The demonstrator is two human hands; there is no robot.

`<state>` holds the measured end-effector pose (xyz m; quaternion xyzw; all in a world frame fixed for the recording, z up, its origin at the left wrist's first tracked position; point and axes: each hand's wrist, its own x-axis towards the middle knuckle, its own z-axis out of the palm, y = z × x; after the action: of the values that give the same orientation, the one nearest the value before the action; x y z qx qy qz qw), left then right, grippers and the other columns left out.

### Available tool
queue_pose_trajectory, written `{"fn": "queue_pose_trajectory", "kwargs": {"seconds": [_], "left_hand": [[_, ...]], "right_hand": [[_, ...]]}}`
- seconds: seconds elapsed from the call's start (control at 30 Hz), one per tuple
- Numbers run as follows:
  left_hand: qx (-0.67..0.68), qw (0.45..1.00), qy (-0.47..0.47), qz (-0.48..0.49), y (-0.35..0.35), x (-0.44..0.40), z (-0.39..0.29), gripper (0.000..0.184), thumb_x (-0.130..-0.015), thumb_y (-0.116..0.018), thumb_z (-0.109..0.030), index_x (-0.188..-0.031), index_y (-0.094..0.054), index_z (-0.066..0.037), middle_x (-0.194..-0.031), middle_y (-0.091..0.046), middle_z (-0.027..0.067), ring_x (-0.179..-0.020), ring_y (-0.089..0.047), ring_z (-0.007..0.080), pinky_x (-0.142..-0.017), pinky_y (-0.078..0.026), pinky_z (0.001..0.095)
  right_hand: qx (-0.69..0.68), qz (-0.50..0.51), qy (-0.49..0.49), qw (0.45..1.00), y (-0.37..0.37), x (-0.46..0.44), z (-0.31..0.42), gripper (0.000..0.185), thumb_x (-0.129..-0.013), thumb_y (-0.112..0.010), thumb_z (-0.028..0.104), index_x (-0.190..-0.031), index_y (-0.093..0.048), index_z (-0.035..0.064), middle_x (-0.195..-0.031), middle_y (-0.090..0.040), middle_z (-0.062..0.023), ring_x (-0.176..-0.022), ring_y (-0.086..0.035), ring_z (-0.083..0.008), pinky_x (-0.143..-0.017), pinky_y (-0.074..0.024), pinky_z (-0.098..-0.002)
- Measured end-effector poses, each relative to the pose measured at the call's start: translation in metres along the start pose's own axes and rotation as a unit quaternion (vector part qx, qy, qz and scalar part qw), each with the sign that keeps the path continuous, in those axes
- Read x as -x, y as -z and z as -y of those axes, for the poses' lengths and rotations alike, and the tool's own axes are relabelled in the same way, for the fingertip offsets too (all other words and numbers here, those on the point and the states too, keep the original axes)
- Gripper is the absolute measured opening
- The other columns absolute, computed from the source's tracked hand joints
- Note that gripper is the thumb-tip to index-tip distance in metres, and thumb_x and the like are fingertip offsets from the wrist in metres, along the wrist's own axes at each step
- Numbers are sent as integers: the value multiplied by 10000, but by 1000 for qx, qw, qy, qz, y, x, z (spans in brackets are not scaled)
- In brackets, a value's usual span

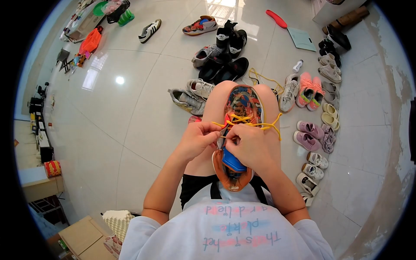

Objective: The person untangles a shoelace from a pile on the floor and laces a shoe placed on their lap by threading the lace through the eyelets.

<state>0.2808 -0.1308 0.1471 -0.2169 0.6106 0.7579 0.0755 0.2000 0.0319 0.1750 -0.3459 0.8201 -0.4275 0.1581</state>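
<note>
A multicoloured sneaker (243,100) rests on my lap, its toe pointing away and its orange heel toward me. Yellow shoelace (241,119) crosses its upper part, and one end trails off to the right. My left hand (196,139) is at the shoe's left edge, thumb and forefinger pinching a thin stretch of the lace. Close beside it, my right hand (248,146) grips the same lace with bent fingers, over the eyelets. Below the right hand shows the blue tongue (233,160). The fingers partly hide the lower eyelets.
A matching sneaker (200,26) lies on the tiled floor ahead. Grey and black shoes (225,69) cluster beyond my knees, near a loose yellow lace (269,78). Several pairs, including pink sneakers (309,90), line the right wall. A red-handled dustpan (300,39) lies farther off.
</note>
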Motion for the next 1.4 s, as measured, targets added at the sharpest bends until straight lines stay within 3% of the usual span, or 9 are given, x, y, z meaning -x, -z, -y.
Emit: {"fn": "queue_pose_trajectory", "kwargs": {"seconds": [0.77, 0.93, 1.33, 1.4], "left_hand": [[-1, 1000, -20, -22, -4, 2, 3, 188, -856, -593, -41, -1002, -639, 68, -800, -659, 68, -653, -622, 98, -578, -519, 227], [-3, 999, -28, -16, -1, 2, 4, 185, -866, -582, -42, -1005, -642, 63, -799, -659, 66, -655, -623, 98, -585, -520, 227], [42, 998, -41, 32, 14, 10, 13, 184, -879, -582, -27, -1033, -640, 55, -934, -661, 89, -777, -617, 121, -717, -517, 254], [135, 990, 4, 38, 19, 11, 19, 217, -861, -602, -13, -1063, -622, 64, -987, -657, 97, -809, -621, 128, -741, -521, 259]], "right_hand": [[51, -16, -6, 999, -12, 2, -3, 95, -714, -633, 83, -727, -561, 22, -744, -608, -132, -711, -611, -308, -652, -487, -407], [52, -12, 33, 998, -14, 1, -6, 90, -733, -624, 79, -736, -560, 16, -760, -603, -142, -711, -607, -319, -654, -488, -412], [-46, 30, 100, 993, -12, -3, -4, 42, -763, -606, 29, -762, -572, 4, -759, -588, -152, -719, -603, -335, -667, -490, -414], [-42, 29, 85, 995, -12, -2, -5, 39, -763, -604, 26, -760, -571, 6, -760, -589, -150, -722, -603, -334, -668, -489, -414]]}}
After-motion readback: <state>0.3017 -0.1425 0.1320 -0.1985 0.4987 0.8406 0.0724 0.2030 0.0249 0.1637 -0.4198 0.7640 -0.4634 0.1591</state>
